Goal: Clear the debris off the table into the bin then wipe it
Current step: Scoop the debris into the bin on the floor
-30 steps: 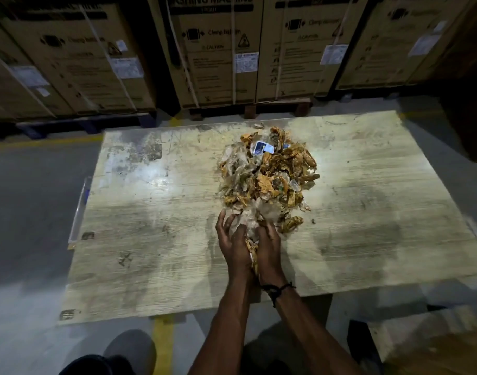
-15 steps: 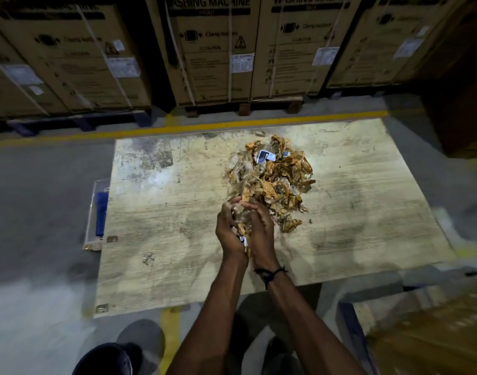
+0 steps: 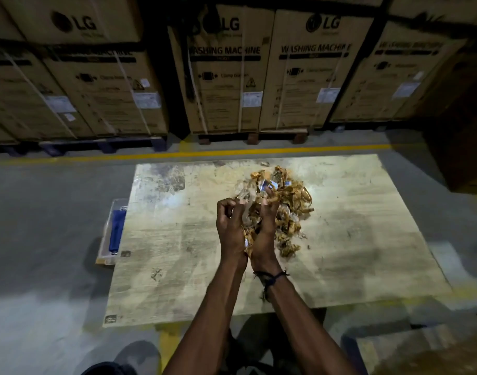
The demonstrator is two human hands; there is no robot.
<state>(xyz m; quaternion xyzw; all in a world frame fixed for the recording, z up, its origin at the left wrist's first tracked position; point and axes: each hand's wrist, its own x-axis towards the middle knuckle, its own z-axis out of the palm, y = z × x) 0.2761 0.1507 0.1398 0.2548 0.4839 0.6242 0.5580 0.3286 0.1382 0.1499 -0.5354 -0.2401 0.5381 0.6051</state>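
At frame centre, left hand and right hand cup debris with fingers curled round it; loose scraps could slip between the palms onto the surface.

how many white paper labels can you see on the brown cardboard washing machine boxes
5: white paper labels at far left, left, centre, centre-right and right on the brown cardboard washing machine boxes. Smaller stickers or hidden labels may exist.

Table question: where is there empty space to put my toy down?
The table is bare right of the debris pile and on the left, between the left hand and the table's left edge. The far middle is crowded with scraps.
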